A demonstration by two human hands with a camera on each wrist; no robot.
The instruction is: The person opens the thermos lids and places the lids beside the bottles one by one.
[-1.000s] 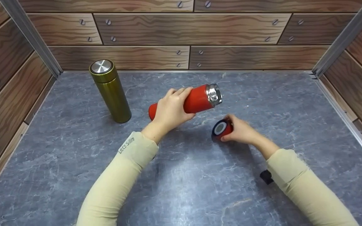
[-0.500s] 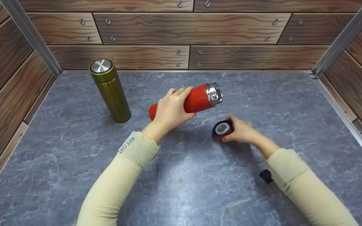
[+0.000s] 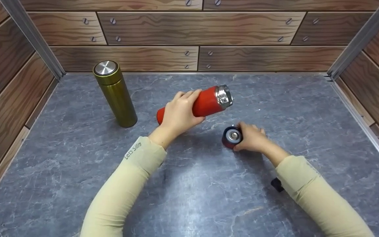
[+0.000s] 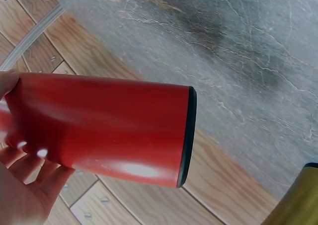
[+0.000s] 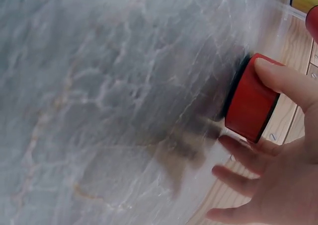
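left hand [image 3: 179,113] grips red bottle [image 3: 209,101], fingers over the far side, thumb on the near side. bottle is tilted well over, held off the table [image 3: 189,187], bare steel neck [image 3: 224,96] pointing right and a bit up, base to the left of the hand. neck is uncapped. left wrist view shows the dark rim [image 4: 187,138] round the base, thumb and fingers on opposite sides of the body.

right hand [image 3: 253,136] pinches cap [image 3: 228,144] between thumb and index finger; other fingers spread apart, off the cap, per right wrist view. cap sits below and just right of the neck, well apart from it, underside up, pale ring [image 3: 233,135] inside showing. cap is right by the table surface, can't tell if touching. side of cap is red with dark edges.

green bottle [image 3: 116,98] stands upright on the table, left of red bottle, apart from both hands, silver-topped lid [image 3: 106,67] on. table is grey, marble-look. wood-print wall [image 3: 196,29] behind, metal rails at the corners. pale sleeves [image 3: 120,194] on both arms. small black piece [image 3: 277,185] beside the right cuff, can't tell what.
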